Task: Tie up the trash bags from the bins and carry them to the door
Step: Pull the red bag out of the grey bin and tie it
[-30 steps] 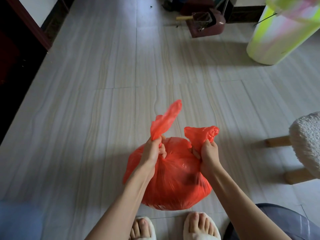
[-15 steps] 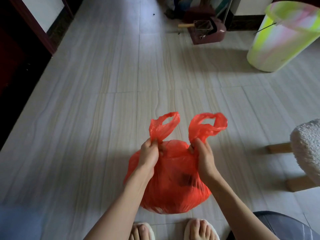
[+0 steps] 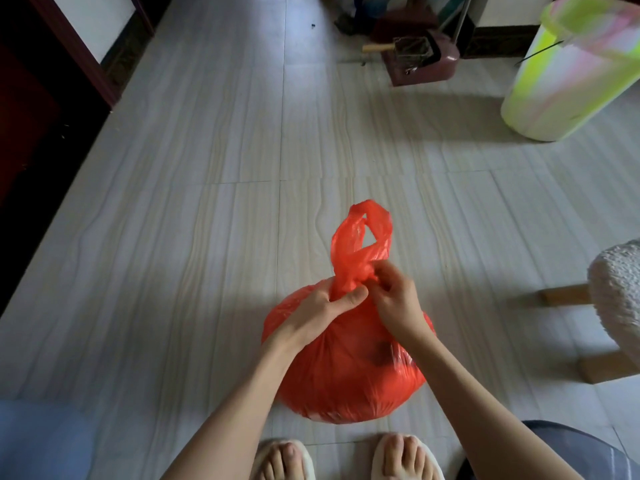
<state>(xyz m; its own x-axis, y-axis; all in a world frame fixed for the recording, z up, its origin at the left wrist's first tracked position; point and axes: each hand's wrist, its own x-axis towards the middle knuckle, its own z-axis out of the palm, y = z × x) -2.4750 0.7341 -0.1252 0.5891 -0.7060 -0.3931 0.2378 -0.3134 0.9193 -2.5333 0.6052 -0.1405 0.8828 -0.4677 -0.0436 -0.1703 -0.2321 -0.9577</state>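
A full red plastic trash bag (image 3: 346,375) sits on the tiled floor just in front of my feet. Its two handles (image 3: 360,237) are drawn together above the bag's neck, and one loop stands up. My left hand (image 3: 325,306) pinches the gathered neck at the left. My right hand (image 3: 394,296) grips the handle plastic at the right, fingers curled into it. The two hands nearly touch.
A green, pink and white bin (image 3: 568,74) stands at the upper right. A dark red dustpan (image 3: 419,57) with a broom lies at the back. A fluffy white stool (image 3: 616,299) with wooden legs is at the right. A dark doorway (image 3: 31,140) runs along the left.
The two handles were held apart as separate loops; now my hands have come together over the bag's middle and the handles are crossed into one bunch.
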